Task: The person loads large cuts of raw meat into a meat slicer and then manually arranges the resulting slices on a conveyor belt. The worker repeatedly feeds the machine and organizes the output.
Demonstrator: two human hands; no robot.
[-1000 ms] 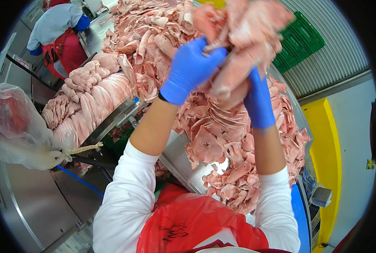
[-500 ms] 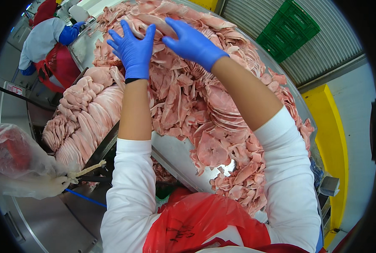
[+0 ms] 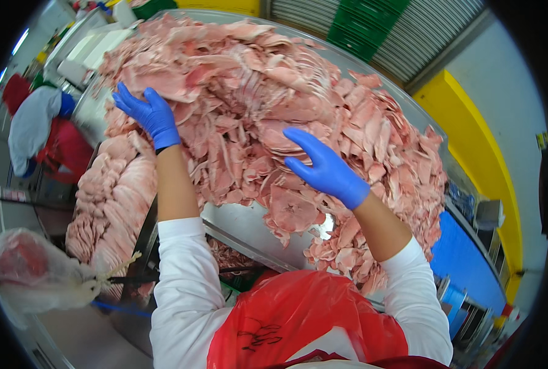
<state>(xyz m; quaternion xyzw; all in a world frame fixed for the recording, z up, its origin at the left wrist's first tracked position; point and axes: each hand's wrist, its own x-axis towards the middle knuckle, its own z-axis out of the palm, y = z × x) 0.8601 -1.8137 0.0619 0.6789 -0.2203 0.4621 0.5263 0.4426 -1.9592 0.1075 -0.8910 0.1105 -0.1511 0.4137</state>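
While many meat slices (image 3: 243, 138) lie loose on the metal table (image 3: 240, 222), packed slices (image 3: 111, 187) seem not yet loosened, and left hand (image 3: 149, 115) and right hand (image 3: 328, 169), fingers apart, grip nothing

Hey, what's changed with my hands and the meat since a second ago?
The clump of slices both hands were holding up has been let go. Since then, your right hand has come back toward you and rightward over the meat pile, apart from your left hand, which is at the pile's left side. Both are open. The plastic bag and the overlapping slices stayed at your left.
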